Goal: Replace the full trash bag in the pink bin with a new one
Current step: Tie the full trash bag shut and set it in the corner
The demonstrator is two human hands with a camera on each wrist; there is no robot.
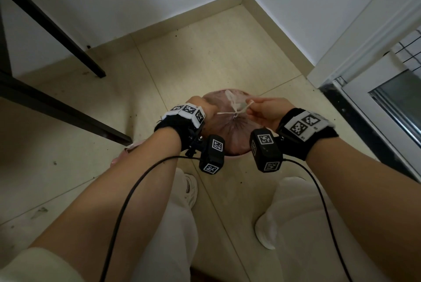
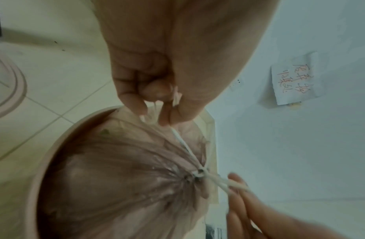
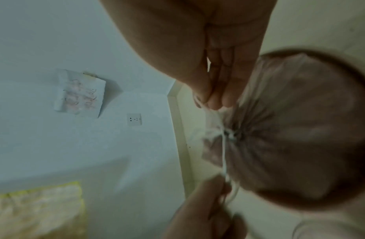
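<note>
The pink bin (image 1: 75,157) stands on the floor between my feet; in the left wrist view its rim (image 2: 40,161) is plain. The full translucent trash bag (image 1: 225,131) sits inside it, its mouth gathered to a knot (image 2: 200,173) by a white drawstring (image 1: 227,113). My left hand (image 1: 200,105) pinches one end of the drawstring (image 2: 177,135) between thumb and fingers (image 2: 134,103). My right hand (image 1: 252,108) pinches the other end, its fingertips (image 3: 214,101) just above the bag (image 3: 300,137). The string runs taut between both hands.
A round pink lid (image 2: 14,84) lies on the tiles left of the bin. Black table legs (image 1: 57,110) cross the floor at left. A sliding door frame (image 1: 376,99) is at right. White walls meet in the corner ahead, with a paper note (image 2: 296,77) and a socket (image 3: 134,119).
</note>
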